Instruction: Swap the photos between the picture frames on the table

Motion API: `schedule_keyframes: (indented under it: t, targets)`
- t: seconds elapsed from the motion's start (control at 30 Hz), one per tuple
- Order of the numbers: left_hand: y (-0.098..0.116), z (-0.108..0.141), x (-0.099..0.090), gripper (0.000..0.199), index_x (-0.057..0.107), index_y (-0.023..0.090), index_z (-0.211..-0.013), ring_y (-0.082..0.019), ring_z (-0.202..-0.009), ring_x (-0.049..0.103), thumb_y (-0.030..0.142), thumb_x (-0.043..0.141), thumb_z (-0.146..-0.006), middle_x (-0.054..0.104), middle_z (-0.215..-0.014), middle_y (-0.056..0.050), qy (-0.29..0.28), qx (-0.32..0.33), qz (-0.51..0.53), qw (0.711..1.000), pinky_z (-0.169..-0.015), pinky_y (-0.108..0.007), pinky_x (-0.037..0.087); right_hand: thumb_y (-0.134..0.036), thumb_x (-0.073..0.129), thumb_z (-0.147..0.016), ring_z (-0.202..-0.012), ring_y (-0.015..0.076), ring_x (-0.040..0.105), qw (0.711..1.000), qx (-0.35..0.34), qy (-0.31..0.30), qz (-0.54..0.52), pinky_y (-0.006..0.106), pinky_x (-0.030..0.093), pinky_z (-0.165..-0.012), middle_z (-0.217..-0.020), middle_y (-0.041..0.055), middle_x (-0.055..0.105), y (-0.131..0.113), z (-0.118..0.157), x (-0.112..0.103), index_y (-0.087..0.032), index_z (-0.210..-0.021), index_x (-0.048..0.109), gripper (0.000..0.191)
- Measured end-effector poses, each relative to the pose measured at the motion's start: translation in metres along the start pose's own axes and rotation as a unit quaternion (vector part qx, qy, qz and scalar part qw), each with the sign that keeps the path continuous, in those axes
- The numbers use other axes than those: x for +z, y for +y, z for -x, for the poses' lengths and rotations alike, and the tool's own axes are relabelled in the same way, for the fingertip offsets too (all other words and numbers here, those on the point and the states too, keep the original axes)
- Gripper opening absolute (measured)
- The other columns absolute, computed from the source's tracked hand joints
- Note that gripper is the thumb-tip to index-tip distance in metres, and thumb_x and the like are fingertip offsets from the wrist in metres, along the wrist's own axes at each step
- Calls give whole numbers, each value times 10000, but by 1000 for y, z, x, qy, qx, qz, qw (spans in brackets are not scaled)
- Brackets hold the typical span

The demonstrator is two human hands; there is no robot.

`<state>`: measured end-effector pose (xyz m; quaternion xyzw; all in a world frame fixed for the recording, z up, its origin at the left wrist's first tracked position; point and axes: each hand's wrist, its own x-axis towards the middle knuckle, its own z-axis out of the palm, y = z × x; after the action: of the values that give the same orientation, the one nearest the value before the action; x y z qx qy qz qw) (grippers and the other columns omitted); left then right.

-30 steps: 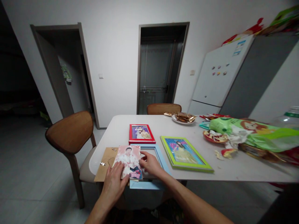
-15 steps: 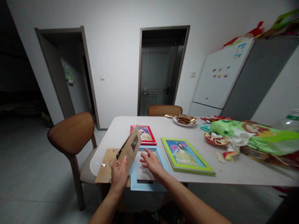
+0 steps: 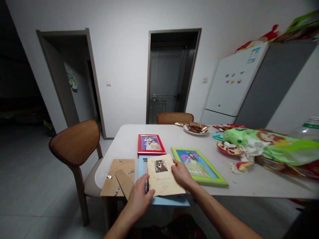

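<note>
Between my hands is a cream printed sheet (image 3: pixel 165 181) with a small picture near its top, lying over the light blue picture frame (image 3: pixel 171 200) and hiding most of it. My left hand (image 3: pixel 140 196) grips the sheet's lower left edge. At the upper right edge, my right hand (image 3: pixel 182 172) pinches it with thumb and fingers. Left of the frame lies a brown backing board (image 3: pixel 117 166) with metal clips and a stand leg (image 3: pixel 123 182). A red picture frame (image 3: pixel 151 153) with a group photo is just beyond, and a green picture frame (image 3: pixel 211 182) lies to the right.
A plate of wrapped snacks (image 3: pixel 196 128) is at the table's far side. To the right are an opened pomegranate (image 3: pixel 229 148), peel (image 3: pixel 244 166), crumpled tissue and a green plastic package (image 3: pixel 279 142). Wooden chairs stand at the left (image 3: pixel 76 142) and far side (image 3: pixel 175 118).
The sheet has gone from tilted upright in my left hand to lying nearly flat over the blue frame. My right hand, open before, has moved right and taken hold of its edge.
</note>
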<state>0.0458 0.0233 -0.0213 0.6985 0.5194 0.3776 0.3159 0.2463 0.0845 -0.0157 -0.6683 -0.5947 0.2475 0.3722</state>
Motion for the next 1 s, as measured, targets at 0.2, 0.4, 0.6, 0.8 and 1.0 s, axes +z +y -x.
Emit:
schedule_keyframes:
  t: [0.2,0.4,0.6,0.8,1.0]
  targets:
    - [-6,7,9,475,510,145,-1108,-250,-1168,383,194,544,-637,449,-1252,-124,-28,55,-93,994,-999,-422,267,-119,340,-694,-821,163,579,994,-24,3,103,216,399,-688,-942,93,639,-5,-4,14,-110,-1059,556,424]
    - [-1,6,9,382,532,145,-1078,-260,-1173,378,234,490,-709,472,-1230,-131,-64,65,-187,978,-1005,-461,214,-230,404,-731,-816,205,577,962,-44,-5,268,267,379,-691,-886,136,627,-8,5,11,-124,-923,590,288]
    - [3,7,11,324,564,181,-1025,-256,-1155,400,236,475,-718,519,-1187,-104,-65,83,-202,974,-999,-460,217,-309,488,-712,-815,222,562,939,-52,7,341,291,371,-651,-927,120,570,-10,13,11,-155,-1051,497,372]
    - [-18,15,-30,498,492,192,-1139,-236,-1187,364,221,543,-644,423,-1276,-102,-35,81,-130,988,-993,-423,268,-295,499,-725,-880,194,518,955,-108,17,277,273,366,-722,-988,97,524,-22,17,12,-180,-1206,393,506]
    - [-60,18,-83,633,425,156,-1192,-269,-1233,272,181,560,-573,362,-1313,-134,-6,-23,-306,952,-996,-449,226,-355,504,-722,-916,199,470,936,-283,-93,189,312,330,-806,-977,84,549,-63,45,54,-187,-1064,540,382]
